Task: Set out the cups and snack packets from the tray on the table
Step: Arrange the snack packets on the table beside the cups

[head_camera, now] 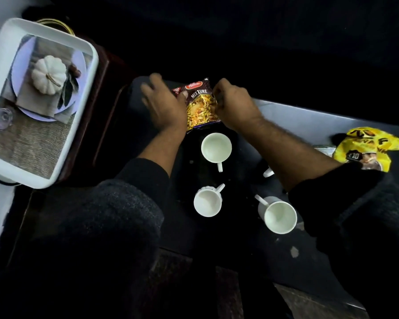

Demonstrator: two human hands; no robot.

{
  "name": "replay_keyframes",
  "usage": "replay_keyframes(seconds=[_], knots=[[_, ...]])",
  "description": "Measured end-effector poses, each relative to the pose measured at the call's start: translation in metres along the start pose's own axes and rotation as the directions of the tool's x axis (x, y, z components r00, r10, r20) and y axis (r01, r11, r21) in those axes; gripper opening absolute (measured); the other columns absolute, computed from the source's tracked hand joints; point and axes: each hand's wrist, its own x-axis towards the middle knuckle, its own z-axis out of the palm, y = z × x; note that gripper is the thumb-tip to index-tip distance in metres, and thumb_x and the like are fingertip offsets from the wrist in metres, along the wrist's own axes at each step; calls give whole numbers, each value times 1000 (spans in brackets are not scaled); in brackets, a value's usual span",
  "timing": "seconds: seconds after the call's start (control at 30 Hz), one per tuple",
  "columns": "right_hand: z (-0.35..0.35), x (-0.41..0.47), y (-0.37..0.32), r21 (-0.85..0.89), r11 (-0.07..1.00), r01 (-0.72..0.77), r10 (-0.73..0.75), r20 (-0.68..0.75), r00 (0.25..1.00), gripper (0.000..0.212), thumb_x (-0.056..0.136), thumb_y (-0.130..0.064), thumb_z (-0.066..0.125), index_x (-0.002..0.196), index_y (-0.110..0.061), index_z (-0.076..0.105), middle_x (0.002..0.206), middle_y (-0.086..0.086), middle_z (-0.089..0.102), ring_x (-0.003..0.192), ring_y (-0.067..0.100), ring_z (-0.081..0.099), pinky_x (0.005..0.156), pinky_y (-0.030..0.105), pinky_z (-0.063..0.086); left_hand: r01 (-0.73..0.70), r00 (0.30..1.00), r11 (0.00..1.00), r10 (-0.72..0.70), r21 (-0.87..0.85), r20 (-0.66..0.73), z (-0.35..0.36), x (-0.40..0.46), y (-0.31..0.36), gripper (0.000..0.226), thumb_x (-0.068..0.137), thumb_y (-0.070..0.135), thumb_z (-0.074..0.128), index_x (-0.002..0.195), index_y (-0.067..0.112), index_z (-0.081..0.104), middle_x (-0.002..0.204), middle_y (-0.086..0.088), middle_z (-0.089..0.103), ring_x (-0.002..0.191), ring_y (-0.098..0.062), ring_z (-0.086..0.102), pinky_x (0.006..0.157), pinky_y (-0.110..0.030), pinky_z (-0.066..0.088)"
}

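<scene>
Brown foil snack packet point(202, 104) sits between both hands on the dark surface point(240, 238): the right hand point(236, 107) pinches its upper edge, the left hand point(164, 104) lies flat-fingered against its side, apparently squaring it. Three white cups point(216, 147) stand nearby; a yellow packet point(366, 148) lies further right, and the emptied tray point(44, 104) rests at left.

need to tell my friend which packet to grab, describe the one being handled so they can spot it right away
Start at the white tray on the left, then look right to the dark table where white cups stand. Just beyond the farthest cup, the mixture packet sits between the left hand and right hand. It is dark maroon, unlike the yellow packet far right.
</scene>
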Motion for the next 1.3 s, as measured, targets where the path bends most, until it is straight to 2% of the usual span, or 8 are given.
replay_keyframes(seconds=[0.1,0.27,0.6,0.7,0.83,1.0,1.13,1.3], knots=[[0,-3,-2,70,997,-9,8,17,1000,19,90,-18,70,108,-17,67,107,6,70,97,21,66,84,39,58,132,982,985,-115,-114,147,4,-10,-12,39,93,51,64,103,14,60,108,-5,65,89,-14,59,71,-27,48],[-2,-5,-8,103,994,28,-37,87,996,15,91,-17,70,105,-19,74,106,2,74,96,14,68,87,32,58,-2,968,999,11,-37,250,4,-24,-22,60,84,32,79,135,13,54,129,-10,56,116,-24,57,95,-41,53],[-57,-48,26,287,948,-135,164,-80,983,15,92,-19,64,103,-18,74,93,-7,71,86,2,60,79,14,43,-209,975,972,199,105,98,0,-53,39,52,90,44,68,133,18,54,132,-6,54,124,-25,54,105,-44,39],[-91,-81,71,277,924,-264,321,-186,929,16,90,-21,63,101,-19,74,90,-7,72,88,9,67,81,19,48,-365,910,931,358,-5,210,20,-80,78,46,90,37,69,129,16,59,129,-9,57,119,-25,57,100,-35,43],[-130,-127,135,188,840,-509,542,-348,765,38,89,-27,62,125,-16,61,123,13,63,115,33,59,98,42,47,-498,791,866,476,-47,385,62,-130,121,41,86,35,72,123,20,64,124,-5,60,118,-24,59,103,-42,46],[-149,-174,185,-69,620,-781,758,-205,619,68,89,-40,67,142,-14,36,145,20,38,131,42,41,105,49,34,-473,725,876,445,-89,526,110,-186,144,38,84,34,75,119,21,66,122,-5,61,115,-25,60,102,-46,47],[-140,-184,210,66,649,-758,759,11,651,86,88,-47,69,148,-9,20,137,22,51,123,41,53,89,41,44,-505,649,859,438,-78,622,131,-214,151,39,86,38,75,120,22,67,125,-2,61,121,-25,57,105,-48,44],[-142,-181,222,217,673,-708,727,-13,687,87,77,-55,77,136,-9,33,127,17,60,115,36,59,81,38,46,-520,624,854,397,-22,673,141,-227,162,39,85,43,75,118,23,68,127,1,67,123,-22,59,109,-51,42]])
